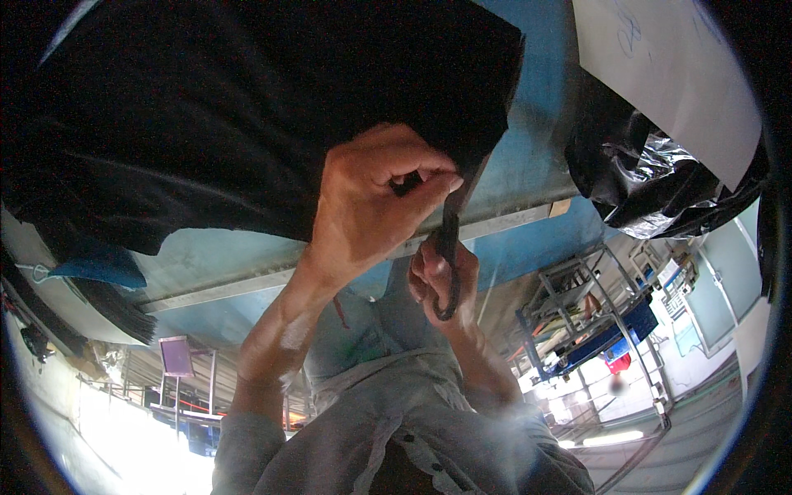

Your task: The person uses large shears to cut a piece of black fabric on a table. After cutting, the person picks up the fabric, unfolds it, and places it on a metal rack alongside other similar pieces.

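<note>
A wide sheet of black fabric (206, 107) is spread over the blue table and hangs toward its near edge. My left hand (379, 186) is on the cloth's right part, thumb and fingers pinched together on its edge. Close to its fingertips, below and to the right, my right hand (445, 276) is wrapped around dark scissors (448, 247). A curved handle shows under that hand, and the blades point up and away along the fabric's right edge. How far the blades are apart cannot be made out.
At the right, crumpled black plastic (652, 181) lies under a white paper sheet (660, 74) with pen marks. The table's metal edge (223, 285) runs in front of me. Beyond stand a metal rack (594, 322) and a purple-backed chair (176, 357). Stacked dark sheets (111, 309) are at the left.
</note>
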Tool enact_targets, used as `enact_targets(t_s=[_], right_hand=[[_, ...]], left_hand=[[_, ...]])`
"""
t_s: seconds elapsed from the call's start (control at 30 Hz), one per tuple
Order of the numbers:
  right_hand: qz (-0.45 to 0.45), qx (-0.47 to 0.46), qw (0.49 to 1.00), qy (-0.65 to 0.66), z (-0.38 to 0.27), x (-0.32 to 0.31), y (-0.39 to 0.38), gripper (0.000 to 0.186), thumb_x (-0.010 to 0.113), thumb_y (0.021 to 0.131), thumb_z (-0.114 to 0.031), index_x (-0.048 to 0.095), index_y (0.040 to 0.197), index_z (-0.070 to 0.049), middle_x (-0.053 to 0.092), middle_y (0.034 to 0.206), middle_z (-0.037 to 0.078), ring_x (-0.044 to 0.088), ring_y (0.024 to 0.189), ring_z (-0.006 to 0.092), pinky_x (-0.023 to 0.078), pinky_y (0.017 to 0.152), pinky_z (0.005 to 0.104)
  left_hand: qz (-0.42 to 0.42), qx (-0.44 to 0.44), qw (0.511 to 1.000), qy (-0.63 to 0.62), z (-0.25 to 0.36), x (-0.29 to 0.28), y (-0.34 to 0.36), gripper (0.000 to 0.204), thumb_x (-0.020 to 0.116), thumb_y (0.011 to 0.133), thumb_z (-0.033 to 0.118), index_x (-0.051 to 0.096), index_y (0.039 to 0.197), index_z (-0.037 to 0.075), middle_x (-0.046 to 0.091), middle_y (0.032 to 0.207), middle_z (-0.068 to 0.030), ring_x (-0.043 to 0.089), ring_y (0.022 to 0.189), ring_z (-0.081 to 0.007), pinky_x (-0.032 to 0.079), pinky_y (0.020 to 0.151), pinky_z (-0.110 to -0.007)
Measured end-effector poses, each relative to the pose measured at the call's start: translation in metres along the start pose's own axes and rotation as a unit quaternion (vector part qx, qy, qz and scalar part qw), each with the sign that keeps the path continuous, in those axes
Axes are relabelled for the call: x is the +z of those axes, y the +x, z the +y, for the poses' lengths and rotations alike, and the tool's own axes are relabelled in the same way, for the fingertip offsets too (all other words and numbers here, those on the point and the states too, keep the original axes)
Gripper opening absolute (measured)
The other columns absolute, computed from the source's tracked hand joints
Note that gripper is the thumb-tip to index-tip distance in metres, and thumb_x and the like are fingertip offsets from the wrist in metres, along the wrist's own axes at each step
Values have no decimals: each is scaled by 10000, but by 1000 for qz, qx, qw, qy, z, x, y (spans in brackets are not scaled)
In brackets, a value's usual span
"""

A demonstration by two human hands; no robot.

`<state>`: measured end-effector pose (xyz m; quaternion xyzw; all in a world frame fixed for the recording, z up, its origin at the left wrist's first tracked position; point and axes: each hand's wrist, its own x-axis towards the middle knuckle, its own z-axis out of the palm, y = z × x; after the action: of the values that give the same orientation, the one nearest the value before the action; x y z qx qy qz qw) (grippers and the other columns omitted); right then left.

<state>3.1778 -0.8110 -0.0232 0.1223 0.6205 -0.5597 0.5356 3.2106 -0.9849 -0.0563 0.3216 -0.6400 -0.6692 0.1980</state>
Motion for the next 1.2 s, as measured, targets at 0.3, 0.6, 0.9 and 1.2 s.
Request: enact_targets(t_s=[0.3,0.6,0.9,1.2], right_hand=[[20,-24,999,-35,-9,5,5,555,757,735,-533,480,838,-64,473,619,-16,470,483,87,358,398,236],[28,-24,999,1,-13,7,8,305,737,830,-232,484,840,-62,475,620,-7,446,445,85,360,381,237],[32,-15,999,-21,-14,7,9,293,711,852,-233,478,829,-56,473,579,-5,420,410,73,313,355,222],[26,-14,998,-55,-16,12,8,314,653,885,-324,486,842,-62,413,595,-18,368,444,58,286,377,211]], left_hand=[[-18,-1,1000,-17,-4,-2,-1,107,766,697,12,704,784,25,636,711,-49,567,633,-120,433,556,-247],[-12,-14,999,-36,-1,-2,-1,121,778,689,21,705,786,22,633,714,-51,571,637,-114,435,545,-241],[-17,1,999,-36,-3,-3,-1,131,778,689,14,708,799,27,636,728,-52,560,626,-112,418,531,-237],[-10,12,1000,-24,-3,-2,-1,122,773,695,17,712,800,29,643,723,-54,579,637,-124,435,519,-245]])
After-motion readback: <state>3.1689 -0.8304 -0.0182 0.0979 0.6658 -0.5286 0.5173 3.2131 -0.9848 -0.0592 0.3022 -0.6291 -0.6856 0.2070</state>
